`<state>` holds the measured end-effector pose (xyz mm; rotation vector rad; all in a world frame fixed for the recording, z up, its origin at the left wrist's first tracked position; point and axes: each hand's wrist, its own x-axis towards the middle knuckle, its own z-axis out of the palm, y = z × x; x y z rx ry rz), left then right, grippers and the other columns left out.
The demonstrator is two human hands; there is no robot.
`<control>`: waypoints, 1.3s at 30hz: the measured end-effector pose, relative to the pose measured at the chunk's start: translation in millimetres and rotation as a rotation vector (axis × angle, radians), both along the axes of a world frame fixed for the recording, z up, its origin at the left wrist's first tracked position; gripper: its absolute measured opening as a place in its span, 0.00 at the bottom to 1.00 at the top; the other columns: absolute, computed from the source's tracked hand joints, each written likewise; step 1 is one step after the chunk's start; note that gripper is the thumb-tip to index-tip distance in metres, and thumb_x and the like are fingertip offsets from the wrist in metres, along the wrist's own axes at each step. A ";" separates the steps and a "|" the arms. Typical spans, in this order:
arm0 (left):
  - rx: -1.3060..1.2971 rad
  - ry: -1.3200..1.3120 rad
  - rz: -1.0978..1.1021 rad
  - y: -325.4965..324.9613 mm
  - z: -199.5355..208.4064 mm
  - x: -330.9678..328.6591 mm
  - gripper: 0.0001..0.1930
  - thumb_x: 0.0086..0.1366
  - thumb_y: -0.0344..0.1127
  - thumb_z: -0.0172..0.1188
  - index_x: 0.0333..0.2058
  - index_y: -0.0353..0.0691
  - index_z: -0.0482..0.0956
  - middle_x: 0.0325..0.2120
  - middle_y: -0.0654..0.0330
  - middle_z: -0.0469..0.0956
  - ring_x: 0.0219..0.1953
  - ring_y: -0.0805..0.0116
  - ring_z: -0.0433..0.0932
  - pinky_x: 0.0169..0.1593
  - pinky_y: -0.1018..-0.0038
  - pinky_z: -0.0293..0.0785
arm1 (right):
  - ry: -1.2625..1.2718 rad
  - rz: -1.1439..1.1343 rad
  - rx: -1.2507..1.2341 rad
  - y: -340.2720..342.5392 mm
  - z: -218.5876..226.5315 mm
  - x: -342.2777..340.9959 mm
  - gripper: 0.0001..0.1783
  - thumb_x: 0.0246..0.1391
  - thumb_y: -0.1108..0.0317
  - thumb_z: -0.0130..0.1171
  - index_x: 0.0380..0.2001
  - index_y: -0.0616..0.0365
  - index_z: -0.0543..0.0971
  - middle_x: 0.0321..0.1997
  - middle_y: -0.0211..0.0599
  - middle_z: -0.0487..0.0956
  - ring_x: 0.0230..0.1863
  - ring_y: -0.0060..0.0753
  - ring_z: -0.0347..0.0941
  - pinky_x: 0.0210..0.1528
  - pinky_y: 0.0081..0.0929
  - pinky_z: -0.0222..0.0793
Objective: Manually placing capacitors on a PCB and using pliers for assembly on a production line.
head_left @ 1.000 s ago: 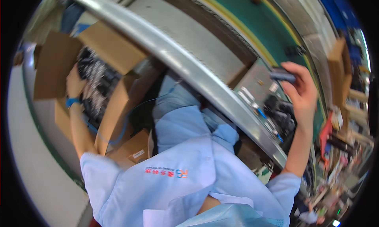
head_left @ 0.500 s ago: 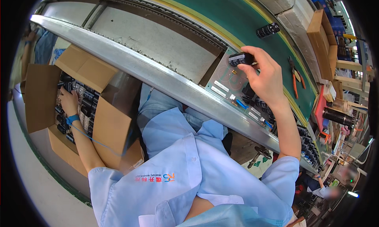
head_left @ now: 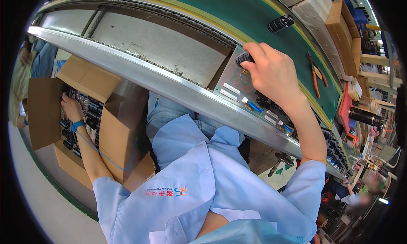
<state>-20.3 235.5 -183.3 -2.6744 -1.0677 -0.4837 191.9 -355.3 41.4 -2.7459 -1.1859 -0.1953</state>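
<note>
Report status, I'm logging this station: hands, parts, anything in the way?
Right hand grips black capacitor over circuit board. Left hand reaches into cardboard box of parts. Pliers on belt, clear of board.

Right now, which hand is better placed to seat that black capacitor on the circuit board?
The right hand. It already grips the black capacitor directly over the circuit board on the conveyor. The left hand is far off to the side, reaching down into the cardboard box of parts.
</note>
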 end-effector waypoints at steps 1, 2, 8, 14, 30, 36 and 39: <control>0.008 -0.001 -0.003 13.3 -6.0 -5.6 0.23 0.68 0.46 0.49 0.56 0.40 0.61 0.45 0.38 0.68 0.35 0.36 0.74 0.35 0.50 0.74 | -0.001 -0.003 0.008 1.6 -0.3 0.2 0.12 0.45 0.66 0.64 0.29 0.59 0.72 0.23 0.39 0.74 0.26 0.41 0.75 0.28 0.32 0.72; 0.008 -0.110 -0.048 28.7 -12.0 -13.3 0.23 0.68 0.46 0.51 0.55 0.39 0.61 0.45 0.40 0.69 0.36 0.39 0.75 0.36 0.51 0.74 | -0.006 -0.012 0.020 3.1 -1.4 0.1 0.12 0.44 0.67 0.64 0.29 0.59 0.73 0.23 0.40 0.74 0.26 0.41 0.75 0.27 0.32 0.72; -1.017 -0.967 0.106 -26.4 30.6 34.6 0.23 0.64 0.44 0.59 0.53 0.40 0.65 0.43 0.55 0.73 0.35 0.67 0.74 0.29 0.71 0.73 | -0.006 -0.109 -0.079 4.3 -12.9 -9.0 0.16 0.44 0.69 0.64 0.38 0.58 0.74 0.28 0.40 0.74 0.28 0.45 0.74 0.29 0.34 0.71; -1.310 -1.100 -0.230 -127.7 131.3 12.4 0.22 0.65 0.43 0.58 0.54 0.42 0.67 0.41 0.58 0.74 0.35 0.70 0.75 0.31 0.77 0.72 | 0.014 -0.033 0.124 2.7 -11.5 -8.6 0.12 0.43 0.70 0.63 0.31 0.62 0.73 0.24 0.43 0.74 0.27 0.43 0.76 0.29 0.34 0.73; -2.722 0.009 -0.779 -379.7 200.4 106.4 0.24 0.68 0.54 0.49 0.54 0.47 0.61 0.34 0.60 0.73 0.24 0.82 0.70 0.20 0.85 0.57 | -0.082 -0.108 0.184 -33.6 25.7 -29.7 0.30 0.40 0.67 0.69 0.50 0.50 0.74 0.38 0.36 0.77 0.36 0.35 0.76 0.35 0.28 0.72; -2.463 0.171 -0.927 -432.5 219.1 127.5 0.17 0.69 0.43 0.52 0.51 0.46 0.61 0.35 0.66 0.73 0.29 0.87 0.67 0.22 0.89 0.59 | 0.667 -0.060 0.716 -46.9 41.4 -62.8 0.25 0.42 0.69 0.71 0.47 0.55 0.75 0.35 0.30 0.76 0.26 0.20 0.70 0.28 0.18 0.68; -2.389 0.263 -1.013 -444.3 215.3 134.5 0.21 0.69 0.42 0.53 0.55 0.43 0.58 0.38 0.64 0.72 0.36 0.83 0.68 0.31 0.86 0.66 | 0.569 -0.118 0.662 -61.7 43.0 -68.7 0.20 0.44 0.77 0.66 0.44 0.58 0.76 0.37 0.32 0.76 0.29 0.22 0.72 0.27 0.18 0.69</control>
